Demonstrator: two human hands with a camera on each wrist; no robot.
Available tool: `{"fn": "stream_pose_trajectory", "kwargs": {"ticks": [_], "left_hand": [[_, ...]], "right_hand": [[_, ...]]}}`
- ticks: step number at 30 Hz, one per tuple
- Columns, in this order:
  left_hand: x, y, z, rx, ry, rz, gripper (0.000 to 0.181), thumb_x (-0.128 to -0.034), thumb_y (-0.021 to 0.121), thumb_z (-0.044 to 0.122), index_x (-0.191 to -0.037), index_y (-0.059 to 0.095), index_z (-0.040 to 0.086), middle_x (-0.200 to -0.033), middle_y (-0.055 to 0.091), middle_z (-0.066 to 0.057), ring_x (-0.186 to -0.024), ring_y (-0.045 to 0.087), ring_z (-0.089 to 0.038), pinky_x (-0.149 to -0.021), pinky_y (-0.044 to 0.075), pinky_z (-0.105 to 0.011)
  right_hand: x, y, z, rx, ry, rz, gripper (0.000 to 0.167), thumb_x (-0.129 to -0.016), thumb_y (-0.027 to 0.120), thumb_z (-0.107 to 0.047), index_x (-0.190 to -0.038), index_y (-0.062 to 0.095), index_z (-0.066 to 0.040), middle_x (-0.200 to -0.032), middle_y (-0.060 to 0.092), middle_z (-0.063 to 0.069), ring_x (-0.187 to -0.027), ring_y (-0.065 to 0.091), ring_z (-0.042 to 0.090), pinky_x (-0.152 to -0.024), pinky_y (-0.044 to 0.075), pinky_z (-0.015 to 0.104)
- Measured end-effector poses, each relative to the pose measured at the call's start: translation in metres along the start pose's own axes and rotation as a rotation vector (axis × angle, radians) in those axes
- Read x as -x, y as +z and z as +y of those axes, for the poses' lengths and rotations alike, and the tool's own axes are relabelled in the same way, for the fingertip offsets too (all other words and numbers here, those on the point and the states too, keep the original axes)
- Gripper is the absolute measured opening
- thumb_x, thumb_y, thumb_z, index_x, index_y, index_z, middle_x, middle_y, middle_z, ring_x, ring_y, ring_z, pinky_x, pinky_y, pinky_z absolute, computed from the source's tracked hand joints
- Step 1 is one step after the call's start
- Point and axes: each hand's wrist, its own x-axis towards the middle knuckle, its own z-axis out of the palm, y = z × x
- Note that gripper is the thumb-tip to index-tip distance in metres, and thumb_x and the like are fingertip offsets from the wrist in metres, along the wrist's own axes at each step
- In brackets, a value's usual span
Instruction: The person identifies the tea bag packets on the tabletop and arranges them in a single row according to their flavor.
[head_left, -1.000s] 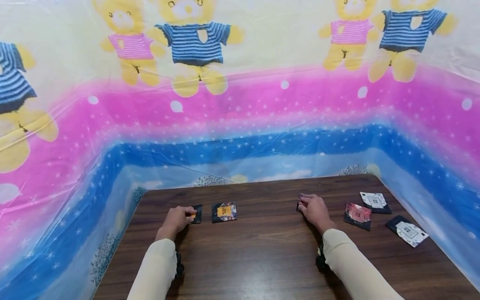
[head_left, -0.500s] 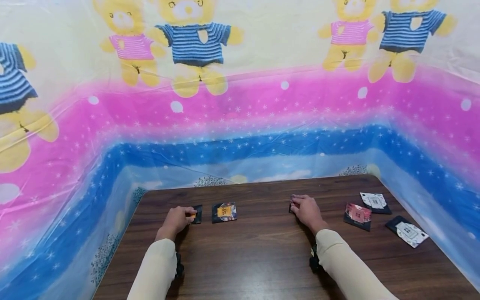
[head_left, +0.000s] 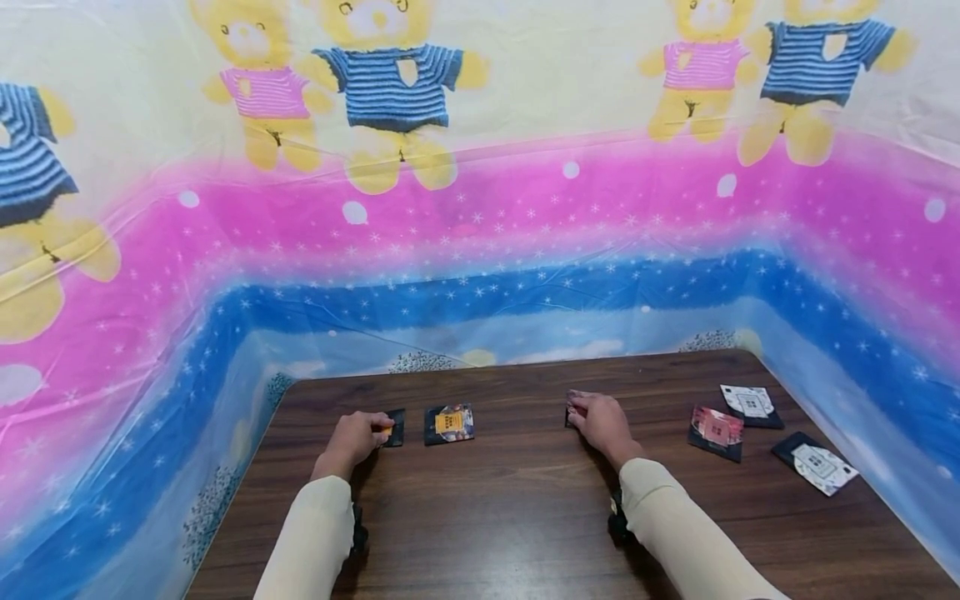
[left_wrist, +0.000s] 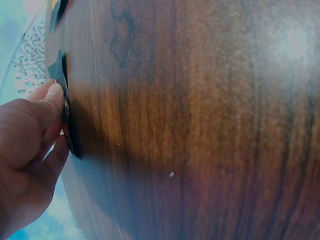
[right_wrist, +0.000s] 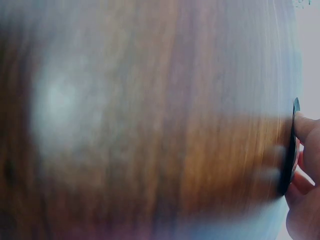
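Square sachets, six, at a wood-grain table [head_left: 495, 517] set against a printed teddy-bear backdrop [head_left: 525, 208]. Item one: black sachet with an orange label [head_left: 397, 428], at the table's far left; left hand [head_left: 357, 436] upon it, thumb and fingers pinched on its left side, the label partly covered. Item two: second orange-labelled sachet [head_left: 450, 423], lying flat just to the right of item one, apart from it, no hand touching. Item three: dark sachet [right_wrist: 288, 165], pinched along its edge between thumb and fingers of the right hand [head_left: 603, 421], right of item two with bare wood between; label mostly hidden, and whether its underside touches the table cannot be told. Item four: red-labelled sachet [head_left: 715, 432], flat, right of the right hand. Item five: far white-labelled sachet [head_left: 750, 404], just beyond item four. Item six: near white-labelled sachet [head_left: 819, 467], lying askew near the table's right edge. Step in hand, as judged: placing item three, while the left hand steadies item one; items one to three stand in a rough row across the far half. Next move, as judged: calls for squaring item three with item two, setting it flat, then parting the right fingers without dragging it; items four to six remain outside that row.
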Motion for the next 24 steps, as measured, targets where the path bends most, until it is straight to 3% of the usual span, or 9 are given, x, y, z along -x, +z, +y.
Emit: {"fn": "stream_pose_trajectory", "kwargs": {"ticks": [7,24], "left_hand": [[0.002,-0.001,0.001,0.000,0.000,0.000,0.033,-0.0956,0.070,0.009,-0.128,0.073,0.014,-0.148,0.056,-0.019,-0.132,0.053,-0.047,-0.105,0.048,-0.060],[0.002,-0.001,0.003,-0.002,-0.004,0.004,0.034,-0.0956,0.070,0.009,-0.129,0.073,0.014,-0.149,0.056,-0.018,-0.133,0.053,-0.047,-0.105,0.048,-0.059]], "right_hand": [[0.000,0.001,-0.008,-0.013,0.027,-0.030,0.041,-0.095,0.074,-0.026,-0.132,0.070,-0.011,-0.134,0.068,0.019,-0.122,0.063,0.042,-0.103,0.050,0.056],[-0.002,0.008,-0.029,-0.033,-0.017,-0.039,0.038,-0.095,0.073,-0.025,-0.130,0.072,-0.012,-0.135,0.068,0.014,-0.125,0.063,0.039,-0.106,0.049,0.054]]}}
